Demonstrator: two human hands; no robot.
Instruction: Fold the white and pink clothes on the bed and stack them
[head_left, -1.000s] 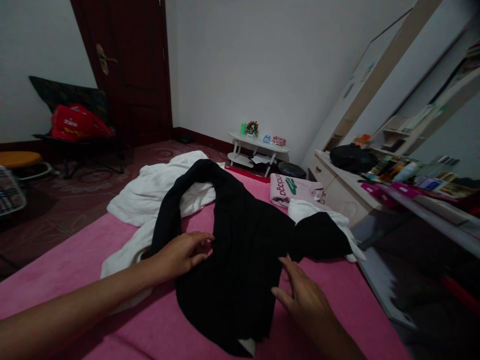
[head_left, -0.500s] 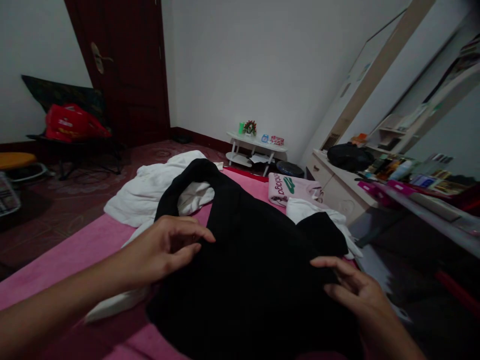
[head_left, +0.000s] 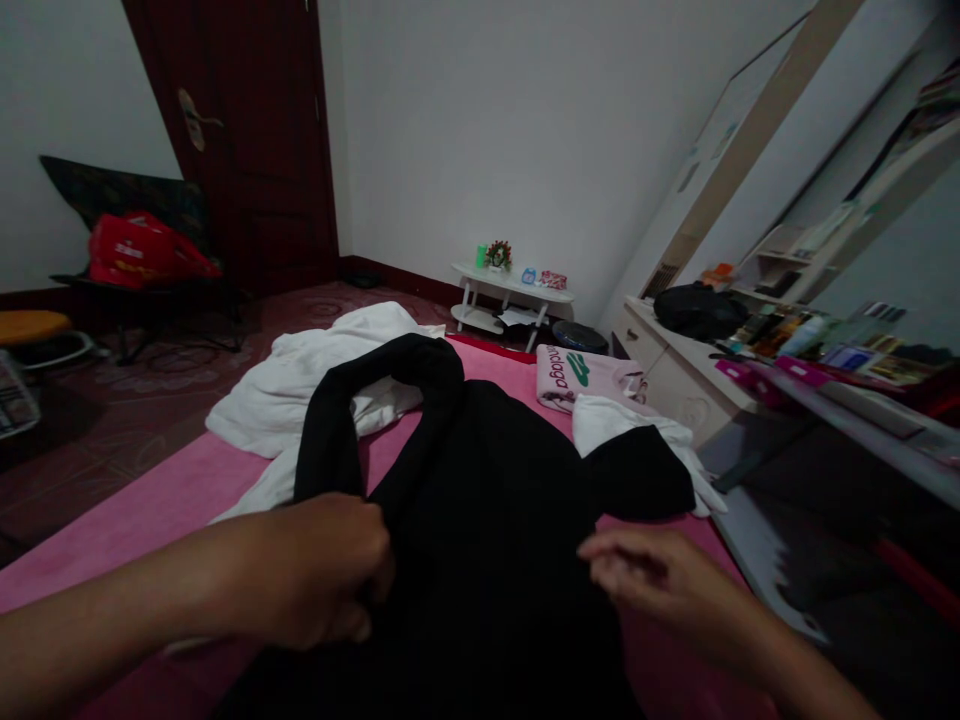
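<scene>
A black long-sleeved top (head_left: pixel 502 500) lies spread on a pink bed cover (head_left: pixel 165 500). One sleeve bends in a loop at the upper left, and the other sticks out to the right. My left hand (head_left: pixel 322 570) is closed on the cloth below the looped sleeve, its fingertips partly hidden. At the top's right edge, my right hand (head_left: pixel 667 580) has its fingers drawn together on the fabric, slightly blurred. White clothing (head_left: pixel 300 380) lies crumpled beyond the looped sleeve. Another white garment (head_left: pixel 600 425) sits partly under the right sleeve.
A folded pink garment with lettering (head_left: pixel 555 380) rests near the bed's far edge. To the right stands a dresser (head_left: pixel 675 395) with a black bag and bottles. A small white table (head_left: pixel 517 285) is by the wall. A red bag (head_left: pixel 146 250) sits on a chair at left.
My left hand has come down and closed on the top. The right hand has moved left and down, its fingers drawing together. The top's right edge has shifted inward, showing more pink cover.
</scene>
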